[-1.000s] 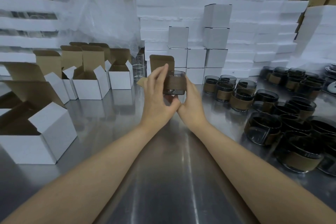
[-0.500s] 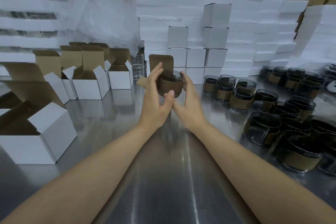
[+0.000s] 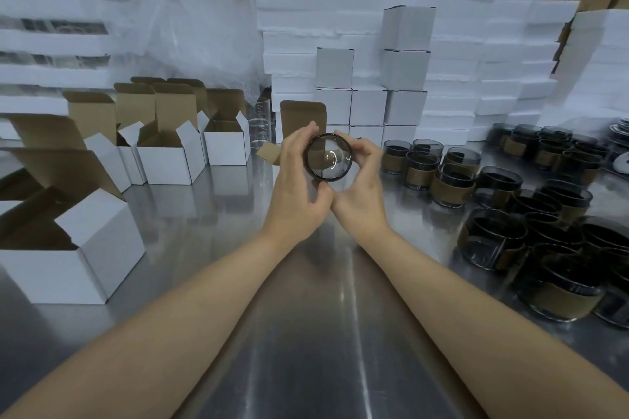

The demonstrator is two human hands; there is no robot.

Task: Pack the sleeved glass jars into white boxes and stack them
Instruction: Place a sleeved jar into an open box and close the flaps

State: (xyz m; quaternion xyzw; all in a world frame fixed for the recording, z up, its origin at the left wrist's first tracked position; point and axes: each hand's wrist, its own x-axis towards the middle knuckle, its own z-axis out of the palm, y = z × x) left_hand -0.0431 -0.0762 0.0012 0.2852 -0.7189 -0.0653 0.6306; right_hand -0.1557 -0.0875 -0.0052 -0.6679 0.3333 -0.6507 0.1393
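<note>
Centre of frame, left hand (image 3: 293,187) and right hand (image 3: 362,180) curled around glass jar (image 3: 328,156), round face toward camera; open white boxes (image 3: 170,153) at left, sleeved jars (image 3: 510,201) at right

The steel table (image 3: 211,214) bears open white boxes (image 3: 170,160) left, sleeved glass jars (image 3: 452,187) right, closed boxes (image 3: 367,105) behind.

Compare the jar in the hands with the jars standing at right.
The held jar is tipped, its round end facing the camera; the table jars stand upright. The held jar is gripped by the left hand and right hand; the table jars rest untouched. Their brown sleeves show; its sleeve is hidden. Both are dark-tinted glass.
</note>
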